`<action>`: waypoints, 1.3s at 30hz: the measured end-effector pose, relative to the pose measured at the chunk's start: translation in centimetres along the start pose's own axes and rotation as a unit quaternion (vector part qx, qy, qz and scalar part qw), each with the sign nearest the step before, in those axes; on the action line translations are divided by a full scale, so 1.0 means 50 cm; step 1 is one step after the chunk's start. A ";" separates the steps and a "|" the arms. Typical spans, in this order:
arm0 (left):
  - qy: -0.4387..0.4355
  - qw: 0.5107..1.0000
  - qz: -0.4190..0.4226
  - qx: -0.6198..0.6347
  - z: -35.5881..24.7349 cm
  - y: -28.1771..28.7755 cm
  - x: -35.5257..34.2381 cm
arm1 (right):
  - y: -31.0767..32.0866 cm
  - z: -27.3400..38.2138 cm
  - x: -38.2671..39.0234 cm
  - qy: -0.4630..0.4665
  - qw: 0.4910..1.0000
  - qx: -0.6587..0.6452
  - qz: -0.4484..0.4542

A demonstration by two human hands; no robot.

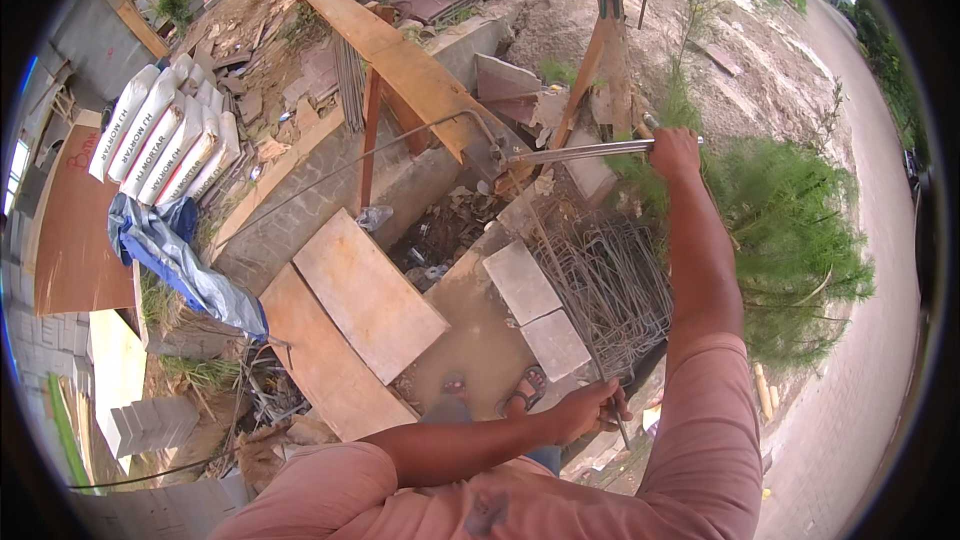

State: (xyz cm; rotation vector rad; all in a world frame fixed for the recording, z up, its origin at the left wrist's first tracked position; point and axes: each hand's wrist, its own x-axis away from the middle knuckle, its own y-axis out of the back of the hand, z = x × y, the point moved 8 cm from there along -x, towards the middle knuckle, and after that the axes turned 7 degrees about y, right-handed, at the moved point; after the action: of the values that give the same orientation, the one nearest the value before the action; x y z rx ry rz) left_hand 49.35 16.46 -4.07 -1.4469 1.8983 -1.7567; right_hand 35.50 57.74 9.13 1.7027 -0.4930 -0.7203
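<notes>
My right hand is wrapped round the end of a long silver metal bar, stretched out at the upper right. The bar's other end meets a bent thin steel rod at the tip of a wooden plank. That rod runs off to the left from its hooked bend. Low in front of me, my left hand is closed on a thin rod that slants up toward the plank's tip. Whether the two rod stretches are one piece, I cannot tell.
A pile of bent steel ties lies beside two grey blocks. Wooden boards lie to the left of my feet. White sacks are stacked at the far left. A green bush stands right, along a paved road.
</notes>
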 end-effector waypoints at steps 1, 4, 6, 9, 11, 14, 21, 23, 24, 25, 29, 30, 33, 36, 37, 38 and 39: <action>-0.008 1.000 0.009 -0.010 0.014 0.006 0.001 | 0.001 -0.003 0.008 -0.007 1.000 -0.002 -0.007; -0.047 0.999 -0.010 -0.022 0.018 0.039 0.038 | 0.010 0.001 0.043 -0.043 0.999 -0.012 0.010; -0.068 0.996 -0.045 -0.025 0.020 0.070 0.080 | 0.027 0.020 0.077 -0.053 0.999 -0.004 0.012; -0.107 0.983 -0.104 -0.111 0.005 0.112 0.186 | 0.025 0.012 0.143 -0.095 0.995 0.013 0.035; -0.065 0.975 -0.186 -0.103 0.002 0.169 0.262 | 0.022 0.023 0.189 -0.127 0.991 0.014 0.035; -0.080 0.941 -0.280 -0.173 -0.056 0.252 0.410 | 0.045 0.070 0.287 -0.165 0.985 -0.004 0.049; -0.134 0.442 -0.607 -0.647 -0.413 0.474 0.786 | 0.141 0.391 0.494 -0.240 0.947 -0.211 0.042; -0.074 0.453 -0.611 -0.645 -0.447 0.442 0.801 | 0.141 0.395 0.501 -0.230 0.943 -0.235 0.059; -0.084 0.437 -0.600 -0.664 -0.434 0.460 0.798 | 0.135 0.390 0.510 -0.212 0.949 -0.224 0.062; -0.103 0.420 -0.594 -0.679 -0.440 0.461 0.789 | 0.142 0.380 0.503 -0.187 0.958 -0.210 0.058; -0.098 0.430 -0.601 -0.666 -0.423 0.444 0.788 | 0.146 0.358 0.516 -0.187 0.959 -0.203 0.068; -0.095 0.436 -0.596 -0.667 -0.420 0.439 0.787 | 0.142 0.349 0.519 -0.189 0.957 -0.206 0.074; -0.079 0.419 -0.608 -0.670 -0.425 0.439 0.796 | 0.107 0.321 0.518 -0.179 0.956 -0.224 0.057; -0.090 0.408 -0.613 -0.671 -0.417 0.441 0.819 | 0.098 0.349 0.520 -0.170 0.953 -0.244 0.063; -0.086 0.407 -0.620 -0.665 -0.410 0.451 0.832 | 0.105 0.360 0.514 -0.173 0.951 -0.249 0.055; -0.086 0.412 -0.621 -0.661 -0.404 0.456 0.831 | 0.118 0.366 0.518 -0.176 0.950 -0.254 0.050; -0.084 0.417 -0.623 -0.656 -0.396 0.459 0.822 | 0.127 0.370 0.524 -0.179 0.948 -0.260 0.046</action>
State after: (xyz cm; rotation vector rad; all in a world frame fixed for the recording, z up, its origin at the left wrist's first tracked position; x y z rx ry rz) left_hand 2.87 -4.07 1.28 -3.8993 1.8879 0.8698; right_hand 41.96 25.73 7.19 1.0532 -0.5682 -0.9979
